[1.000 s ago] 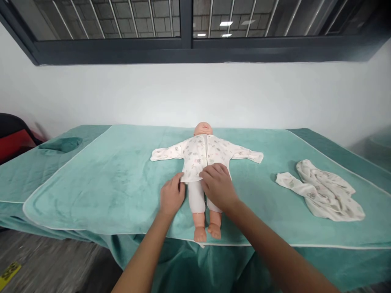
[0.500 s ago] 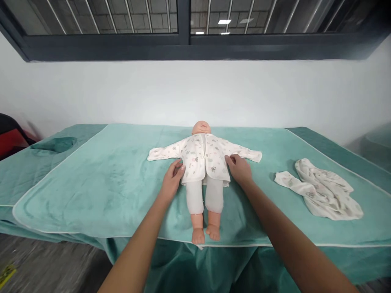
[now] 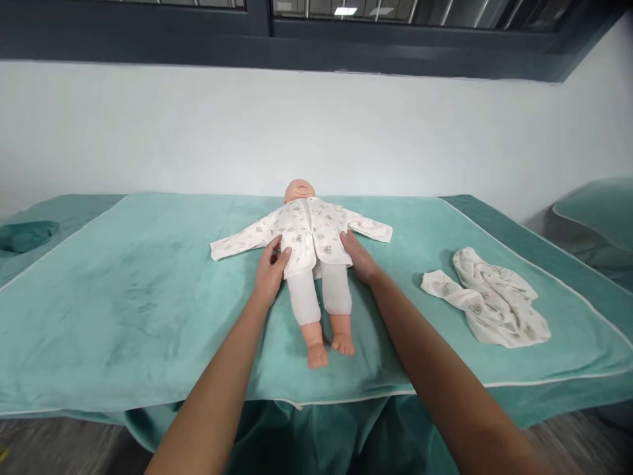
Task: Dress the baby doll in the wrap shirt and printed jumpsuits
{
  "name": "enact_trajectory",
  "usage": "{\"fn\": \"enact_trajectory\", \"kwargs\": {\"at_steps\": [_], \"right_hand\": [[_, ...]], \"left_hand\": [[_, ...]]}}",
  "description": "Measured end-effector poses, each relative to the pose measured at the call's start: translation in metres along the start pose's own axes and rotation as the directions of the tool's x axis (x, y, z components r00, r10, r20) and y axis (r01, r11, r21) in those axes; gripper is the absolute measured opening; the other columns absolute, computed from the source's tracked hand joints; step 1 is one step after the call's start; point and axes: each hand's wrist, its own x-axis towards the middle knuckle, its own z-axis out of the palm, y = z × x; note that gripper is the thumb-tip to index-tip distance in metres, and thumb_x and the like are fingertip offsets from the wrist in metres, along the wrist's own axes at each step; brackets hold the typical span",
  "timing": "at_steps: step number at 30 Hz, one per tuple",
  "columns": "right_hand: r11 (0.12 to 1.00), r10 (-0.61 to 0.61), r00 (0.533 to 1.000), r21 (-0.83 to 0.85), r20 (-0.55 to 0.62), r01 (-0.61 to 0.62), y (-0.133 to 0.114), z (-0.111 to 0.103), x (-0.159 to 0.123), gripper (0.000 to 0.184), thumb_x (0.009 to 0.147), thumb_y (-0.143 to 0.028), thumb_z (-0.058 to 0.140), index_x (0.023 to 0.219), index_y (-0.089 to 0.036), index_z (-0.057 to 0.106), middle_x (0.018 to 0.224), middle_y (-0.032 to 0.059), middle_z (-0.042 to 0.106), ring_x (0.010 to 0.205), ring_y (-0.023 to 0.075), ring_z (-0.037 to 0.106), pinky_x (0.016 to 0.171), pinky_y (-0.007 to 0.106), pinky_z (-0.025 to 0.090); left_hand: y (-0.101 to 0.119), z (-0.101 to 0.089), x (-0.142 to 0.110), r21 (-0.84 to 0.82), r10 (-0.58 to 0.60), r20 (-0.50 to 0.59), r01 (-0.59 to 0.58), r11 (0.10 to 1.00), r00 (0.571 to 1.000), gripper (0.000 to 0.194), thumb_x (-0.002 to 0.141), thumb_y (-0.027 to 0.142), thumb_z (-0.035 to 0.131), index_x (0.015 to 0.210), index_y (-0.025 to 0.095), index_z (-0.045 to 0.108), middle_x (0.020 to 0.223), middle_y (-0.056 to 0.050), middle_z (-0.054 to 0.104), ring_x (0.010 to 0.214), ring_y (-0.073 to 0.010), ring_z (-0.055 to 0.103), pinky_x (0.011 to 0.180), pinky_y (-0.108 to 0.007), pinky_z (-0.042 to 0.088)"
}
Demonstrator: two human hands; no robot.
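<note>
A baby doll (image 3: 336, 293) lies on its back in the head view, legs toward me and slightly turned, its head up and to the left. It wears a white printed jacket (image 3: 316, 227) with both sleeves spread outward. My left hand (image 3: 270, 270) grips the doll's side at the jacket, with thumb and fingers curled. On the other side, my right hand (image 3: 362, 258) holds the jacket's lower edge area against the doll's body, its fingers partly hidden. Below the jacket the legs are whitish, with bare feet.
A crumpled white printed garment (image 3: 494, 300) lies to the right on the green padded cover (image 3: 163, 316). Behind stand a white wall (image 3: 198, 132) and a dark window frame (image 3: 395, 49). A green cushion-like shape (image 3: 603, 218) is at the far right.
The doll has shifted away from the front edge and turned a little, its head now farther left than its feet. Both hands have closed in on its sides. The view has tilted down and moved right.
</note>
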Motion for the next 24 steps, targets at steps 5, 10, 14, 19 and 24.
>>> {"fn": "enact_trajectory", "kwargs": {"at_steps": [5,10,14,19,24], "right_hand": [[0.979,0.063,0.985,-0.183,-0.161,-0.092,0.003,-0.001,0.000,0.057,0.092,-0.060,0.047,0.128,-0.019,0.062,0.134,0.0077,0.064,0.123,0.0251,0.059,0.107,0.041,0.044],[0.934,0.078,0.964,-0.319,-0.254,-0.159,-0.005,-0.001,-0.032,0.049,0.091,-0.055,0.048,0.120,-0.018,0.063,0.125,0.0100,0.068,0.117,0.0268,0.061,0.107,0.046,0.041],[0.891,0.103,0.977,-0.420,-0.184,-0.173,-0.019,-0.010,-0.094,0.039,0.091,-0.048,0.053,0.117,-0.022,0.064,0.113,0.0085,0.072,0.107,0.0264,0.066,0.102,0.047,0.045],[0.513,-0.017,0.999,-0.857,0.038,0.041,-0.034,-0.079,-0.165,0.044,0.092,-0.043,0.051,0.131,-0.024,0.057,0.131,0.0126,0.063,0.120,0.0304,0.059,0.105,0.050,0.044],[0.028,-0.210,0.969,-0.991,-0.131,-0.129,-0.057,-0.196,-0.187,0.049,0.086,-0.049,0.052,0.122,-0.016,0.060,0.129,0.0261,0.061,0.122,0.0454,0.056,0.097,0.059,0.046]], "left_hand": [[-0.006,-0.003,0.002,-0.077,-0.011,-0.042,0.008,0.997,0.999,0.053,0.077,0.048,0.074,0.121,0.019,0.066,0.096,-0.004,0.067,0.084,-0.0161,0.060,0.081,-0.029,0.049],[-0.005,-0.005,-0.010,-0.197,-0.079,-0.055,0.067,0.978,0.995,0.045,0.074,0.044,0.075,0.110,0.018,0.067,0.066,0.004,0.054,0.060,-0.0106,0.049,0.061,-0.024,0.040],[0.001,-0.009,-0.036,-0.182,-0.096,-0.084,0.080,0.980,0.992,0.035,0.077,0.039,0.071,0.104,0.017,0.067,0.066,0.005,0.055,0.059,-0.0102,0.048,0.061,-0.023,0.039],[0.013,-0.024,-0.091,-0.157,-0.108,-0.092,0.092,0.983,0.990,0.026,0.083,0.034,0.063,0.103,0.017,0.066,0.074,0.001,0.061,0.068,-0.0121,0.054,0.067,-0.025,0.043],[0.015,-0.039,-0.146,-0.044,-0.097,-0.009,0.097,0.994,0.995,0.026,0.088,0.038,0.058,0.104,0.018,0.065,0.079,-0.001,0.063,0.077,-0.0147,0.059,0.076,-0.027,0.045]]}}
